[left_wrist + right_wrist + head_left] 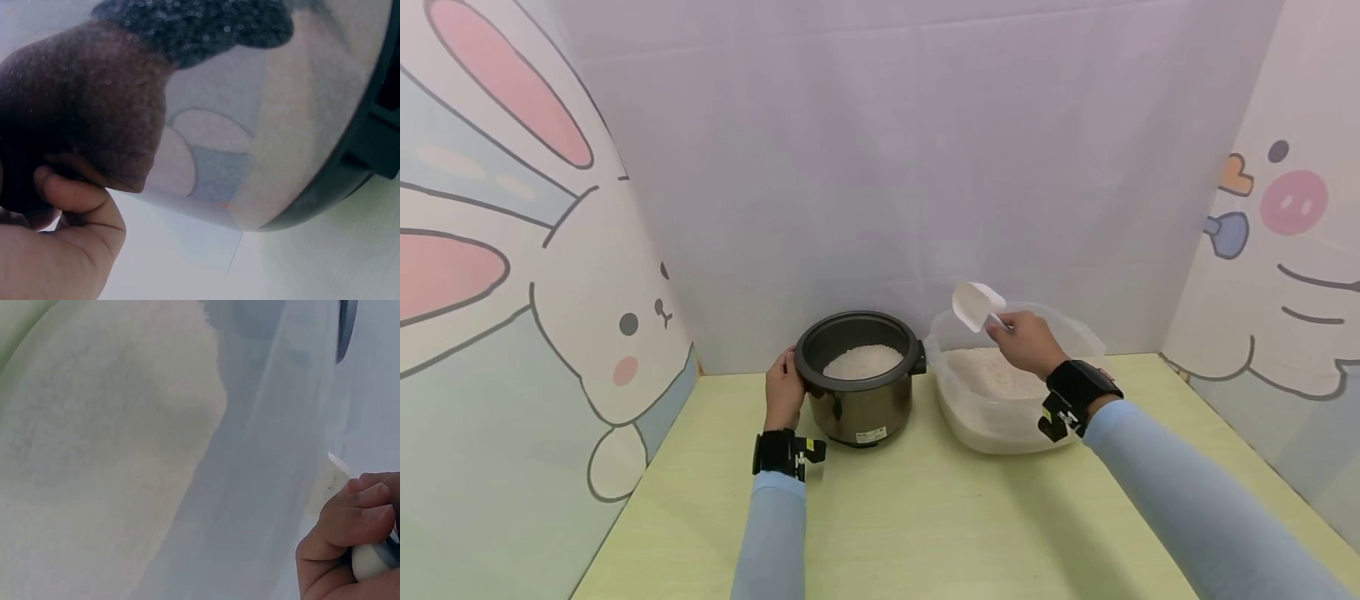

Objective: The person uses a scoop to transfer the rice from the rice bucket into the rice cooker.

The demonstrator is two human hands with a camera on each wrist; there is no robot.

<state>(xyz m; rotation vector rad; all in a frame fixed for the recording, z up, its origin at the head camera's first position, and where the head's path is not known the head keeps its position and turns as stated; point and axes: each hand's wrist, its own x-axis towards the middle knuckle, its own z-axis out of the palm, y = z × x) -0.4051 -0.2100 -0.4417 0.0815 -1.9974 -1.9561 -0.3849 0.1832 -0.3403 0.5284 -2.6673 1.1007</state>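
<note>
A dark rice cooker [857, 408] with white rice [863, 362] inside stands on the table with its top uncovered. At the cooker's left side, my left hand [784, 390] holds it near the rim; in the left wrist view the thumb and fingers [81, 215] curl at its dark side handle. My right hand [1028, 343] grips the handle of a white scoop [976, 305], raised over a clear plastic tub [1000, 425]. The scoop's bowl tips toward the left. Rice [112, 425] fills the lower part of the tub.
The tub stands to the right of the cooker, close to its right side handle [919, 357]. Behind both hangs a pale curtain [887, 183]. Walls printed with cartoon animals flank the light yellow table [910, 525].
</note>
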